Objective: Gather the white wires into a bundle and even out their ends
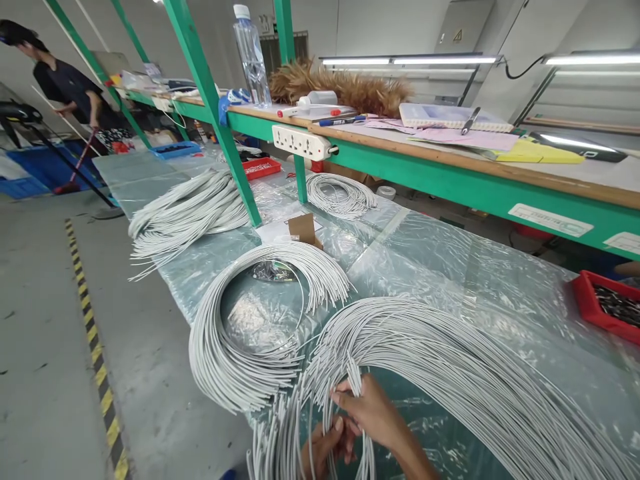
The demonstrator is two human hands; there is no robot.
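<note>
At the bottom of the view, my right hand (pixel 370 413) grips several strands of a large bundle of white cables (pixel 450 353), and my left hand (pixel 323 450) closes on strands just below it. The fingers of both hands are partly hidden among the cables. Beyond them, a second looped bundle of white cables (pixel 250 320) lies on the plastic-covered table (pixel 440 267). Farther along are a long white bundle (pixel 187 213) and a small white coil (pixel 340 197).
A red tray of dark parts (pixel 605 307) sits at the right table edge. A green-framed shelf (pixel 450 163) overhangs the table, holding a power strip (pixel 300 142) and a water bottle (pixel 251 57). A person (pixel 70 87) sweeps the concrete floor (pixel 160 400) at far left.
</note>
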